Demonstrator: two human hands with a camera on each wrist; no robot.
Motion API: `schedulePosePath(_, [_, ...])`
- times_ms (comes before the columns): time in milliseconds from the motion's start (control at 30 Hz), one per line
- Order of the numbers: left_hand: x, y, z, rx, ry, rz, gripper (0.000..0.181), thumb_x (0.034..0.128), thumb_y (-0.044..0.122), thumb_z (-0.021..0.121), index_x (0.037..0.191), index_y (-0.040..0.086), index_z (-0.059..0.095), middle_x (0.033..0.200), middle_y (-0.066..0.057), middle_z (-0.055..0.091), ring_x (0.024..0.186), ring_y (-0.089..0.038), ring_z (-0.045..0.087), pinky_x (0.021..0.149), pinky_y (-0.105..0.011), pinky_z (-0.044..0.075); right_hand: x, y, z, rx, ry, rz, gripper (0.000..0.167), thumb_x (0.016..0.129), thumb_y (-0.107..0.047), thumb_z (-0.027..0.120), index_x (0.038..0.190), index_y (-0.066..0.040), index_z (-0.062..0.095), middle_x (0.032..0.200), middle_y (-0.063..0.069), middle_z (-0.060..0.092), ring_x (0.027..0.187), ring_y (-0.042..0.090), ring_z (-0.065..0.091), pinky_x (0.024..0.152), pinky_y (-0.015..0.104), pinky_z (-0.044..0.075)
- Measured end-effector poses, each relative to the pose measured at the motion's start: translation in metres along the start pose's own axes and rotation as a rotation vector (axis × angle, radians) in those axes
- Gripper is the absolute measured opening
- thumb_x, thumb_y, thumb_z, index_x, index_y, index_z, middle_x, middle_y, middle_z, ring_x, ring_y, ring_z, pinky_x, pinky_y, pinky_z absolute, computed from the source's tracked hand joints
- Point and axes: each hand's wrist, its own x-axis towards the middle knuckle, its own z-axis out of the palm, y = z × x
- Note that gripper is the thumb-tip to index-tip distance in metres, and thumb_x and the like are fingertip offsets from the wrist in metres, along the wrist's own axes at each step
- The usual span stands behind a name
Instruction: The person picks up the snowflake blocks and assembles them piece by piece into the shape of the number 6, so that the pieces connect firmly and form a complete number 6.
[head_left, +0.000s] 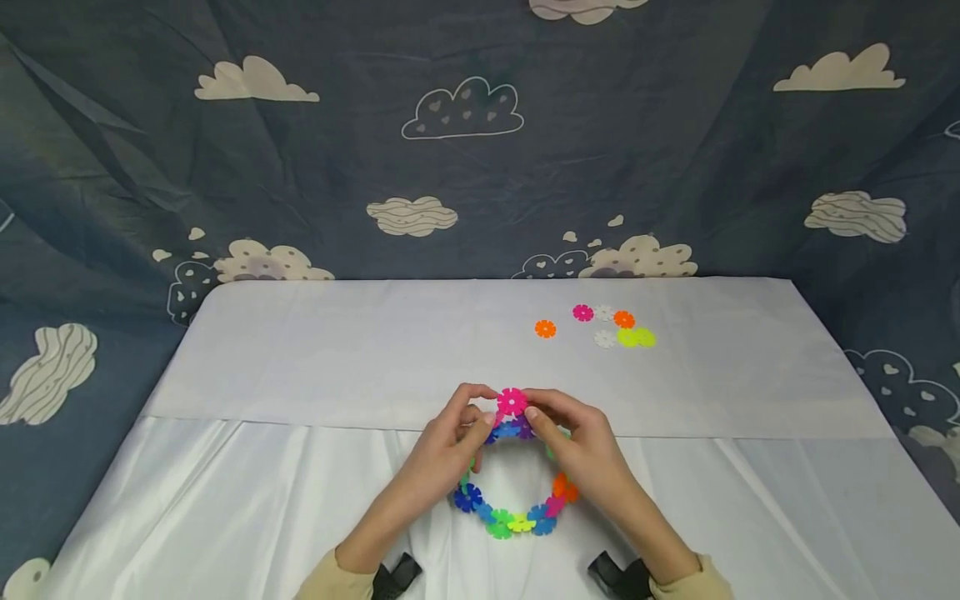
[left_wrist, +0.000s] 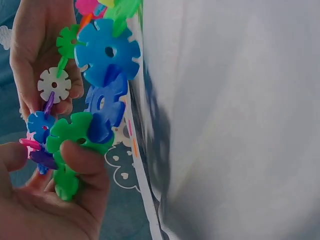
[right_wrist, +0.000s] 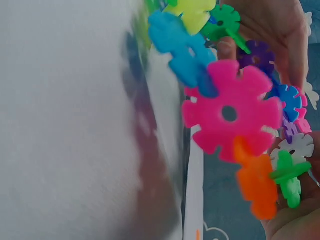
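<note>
A ring of interlocking, notched plastic discs in many colours is held up over the white cloth. At its far side a bright pink disc stands between the fingertips of both hands. My left hand pinches the ring from the left, its curled fingers around green and pink discs in the left wrist view. From the right, my right hand grips the far part of the ring by the pink disc. A large pink disc and an orange one show close in the right wrist view.
Several loose discs lie farther back on the table: an orange disc, a pink disc, a white disc and yellow discs among them. Behind the table hangs a dark cloth with cloud prints.
</note>
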Motion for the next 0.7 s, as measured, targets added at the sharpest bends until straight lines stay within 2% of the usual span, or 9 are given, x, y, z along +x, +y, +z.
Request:
schedulePosePath(133, [0.0013,-0.0012,0.0,0.06,-0.017,-0.011,0.03,0.1044,0.043,0.044,0.131,0.032,0.053,0.084,-0.012,0.06,0.056,-0.025,0.055,0.055,-0.031,0.046,-0.0001,0.0012,0.0033,-0.009,-0.012,0.002,0.023,0.098,-0.023,0.063,0.119,-0.015,0.069,0.111,-0.007,0.069,0.102,0.01,0.064,0.09,0.034,0.052])
schedulePosePath(267, [0.002,-0.0025,-0.0002,0.058,-0.024,-0.031,0.028,0.1051,0.042,0.042,0.128,0.034,0.055,0.08,-0.007,0.061,0.056,-0.022,0.054,0.054,-0.03,0.046,-0.0001,0.0023,0.0047,-0.017,-0.016,0.004,0.023,0.098,-0.024,0.063,0.119,-0.016,0.069,0.107,-0.008,0.069,0.099,0.009,0.064,0.09,0.035,0.052])
schedulePosePath(333, [0.0024,-0.0031,-0.0003,0.06,-0.03,-0.038,0.028,0.1053,0.043,0.041,0.129,0.036,0.054,0.079,-0.007,0.061,0.056,-0.022,0.054,0.054,-0.03,0.045,0.0,0.0028,0.0047,-0.017,-0.024,0.011,0.023,0.098,-0.025,0.062,0.118,-0.016,0.069,0.104,-0.008,0.069,0.097,0.009,0.065,0.089,0.034,0.052])
schedulePosePath(533, [0.0006,-0.0029,-0.0001,0.142,-0.06,-0.066,0.028,0.1049,0.051,0.034,0.13,0.048,0.047,0.081,-0.007,0.061,0.054,-0.021,0.057,0.055,-0.033,0.047,-0.0003,0.0055,0.0062,-0.016,-0.057,0.029,0.021,0.098,-0.025,0.063,0.116,-0.018,0.07,0.101,-0.009,0.069,0.094,0.009,0.064,0.09,0.037,0.051])
schedulePosePath(700, [-0.0004,-0.0032,0.001,0.117,-0.019,-0.044,0.029,0.1052,0.047,0.037,0.128,0.04,0.052,0.08,-0.009,0.062,0.057,-0.016,0.055,0.057,-0.032,0.047,-0.0008,0.006,0.008,-0.006,-0.073,0.035,0.019,0.097,-0.026,0.064,0.114,-0.019,0.071,0.1,-0.009,0.069,0.092,0.011,0.064,0.09,0.04,0.051])
